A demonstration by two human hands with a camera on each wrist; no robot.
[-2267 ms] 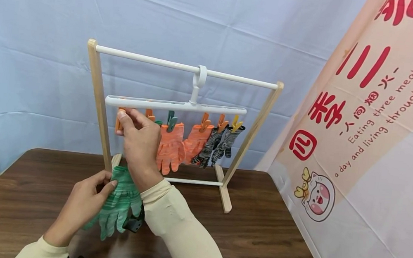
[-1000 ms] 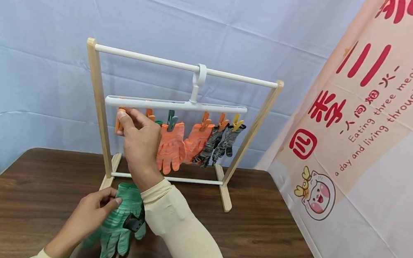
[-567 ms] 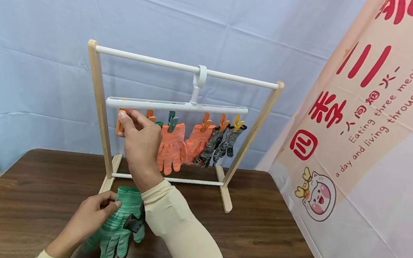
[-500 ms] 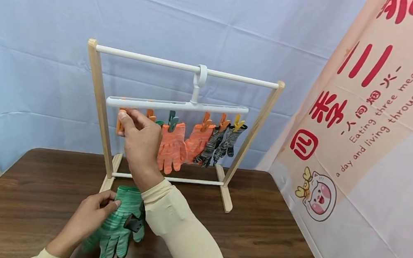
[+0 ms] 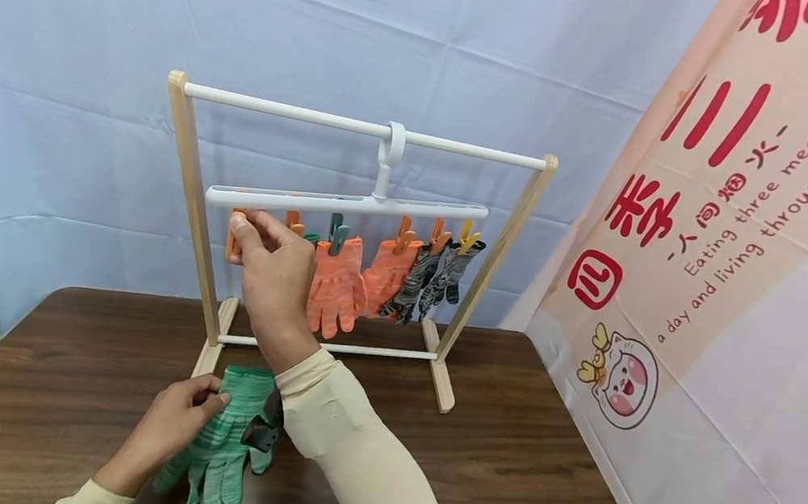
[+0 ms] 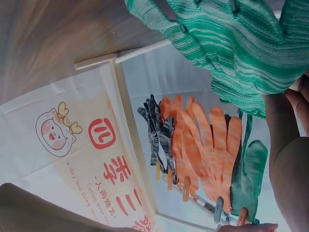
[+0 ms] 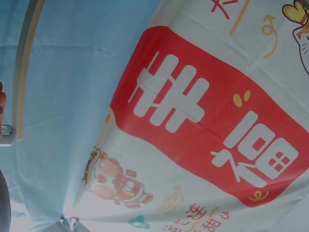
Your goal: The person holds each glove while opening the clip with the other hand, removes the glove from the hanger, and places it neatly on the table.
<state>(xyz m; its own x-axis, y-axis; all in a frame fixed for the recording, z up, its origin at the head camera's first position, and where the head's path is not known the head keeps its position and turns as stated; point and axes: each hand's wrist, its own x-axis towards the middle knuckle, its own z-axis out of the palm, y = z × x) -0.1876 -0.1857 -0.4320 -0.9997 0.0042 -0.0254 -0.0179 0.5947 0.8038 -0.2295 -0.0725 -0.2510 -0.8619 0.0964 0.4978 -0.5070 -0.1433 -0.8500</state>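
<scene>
My left hand (image 5: 175, 425) pinches a green striped knit glove (image 5: 229, 430) near its cuff, fingers of the glove hanging toward me, low in front of the rack. The same glove fills the top of the left wrist view. Higher up, my right hand (image 5: 279, 289) grips an orange clothespin (image 5: 232, 245) under the left end of a white hanger bar (image 5: 284, 202). Along the bar, clothespins hold an orange glove (image 5: 335, 286), another orange glove (image 5: 389, 273) and grey-black gloves (image 5: 453, 269). A hanging green glove (image 6: 250, 169), mostly hidden behind my right hand, shows in the left wrist view.
A wooden rack (image 5: 190, 183) with a white top rail (image 5: 293, 112) carries the hanger and stands on a dark wooden table (image 5: 521, 474). Behind it hangs a pale blue cloth (image 5: 366, 37). A printed banner (image 5: 705, 313) covers the right side.
My left hand has lowered the green striped glove from just below the right hand toward the table, then shifted it slightly left. My right hand has stayed on the orange clothespin.
</scene>
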